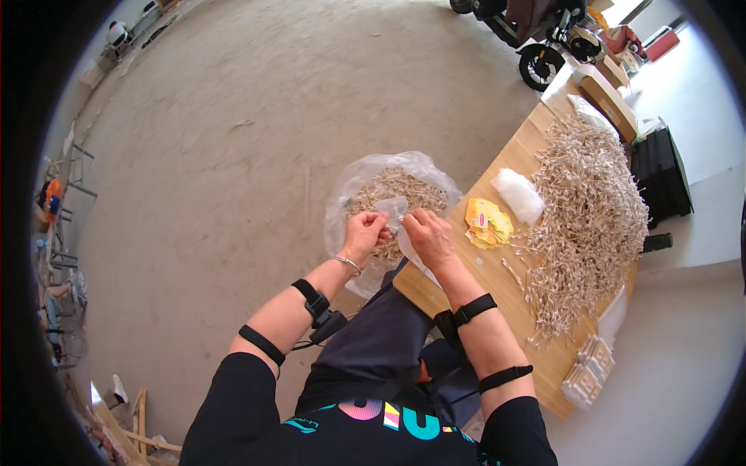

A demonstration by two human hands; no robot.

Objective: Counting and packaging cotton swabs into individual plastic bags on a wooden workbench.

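Small clear pouch: in the head view it sits just above centre, pinched between both hands over the person's lap. The left hand closes on its edge from nine o'clock, the right hand from three o'clock, fingers curled tight on the film. Directly behind it, at twelve o'clock, a large clear bag lies open on the concrete floor, full of pale sticks. At three o'clock a wooden board carries a heap of loose sticks, a yellow packet and a white wad; small packed bundles lie at five o'clock. The step in hand looks like opening or closing the pouch mouth; I cannot tell which. The next move probably calls for keeping one pinch firm while the other hand frees itself.
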